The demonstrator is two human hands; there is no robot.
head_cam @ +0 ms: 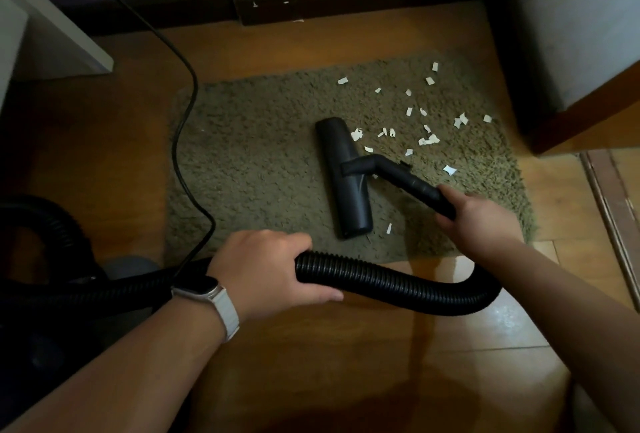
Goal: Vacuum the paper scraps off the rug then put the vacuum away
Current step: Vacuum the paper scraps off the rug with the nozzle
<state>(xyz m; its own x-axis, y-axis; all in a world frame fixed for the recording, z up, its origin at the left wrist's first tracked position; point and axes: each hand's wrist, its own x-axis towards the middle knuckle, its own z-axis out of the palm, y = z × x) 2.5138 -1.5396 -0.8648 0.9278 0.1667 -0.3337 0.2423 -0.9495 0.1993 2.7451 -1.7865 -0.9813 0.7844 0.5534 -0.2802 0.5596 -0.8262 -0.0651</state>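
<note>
- Ribbed black hose runs nearest the camera, curving over the wooden floor from the vacuum body at the left edge round to the wand.
- Left hand, with a white watch on the wrist, is wrapped closed around the hose just short of the rug's near edge.
- Right hand is closed round the black wand, forearm reaching in from the lower right.
- Floor nozzle lies flat near the middle of the green rug, just ahead of the right hand.
- Paper scraps are scattered over the rug's right half, mostly beyond the nozzle; one lies beside its near end.
- Black power cord crosses the rug's left edge.
- White furniture stands by the rug's far right corner.
</note>
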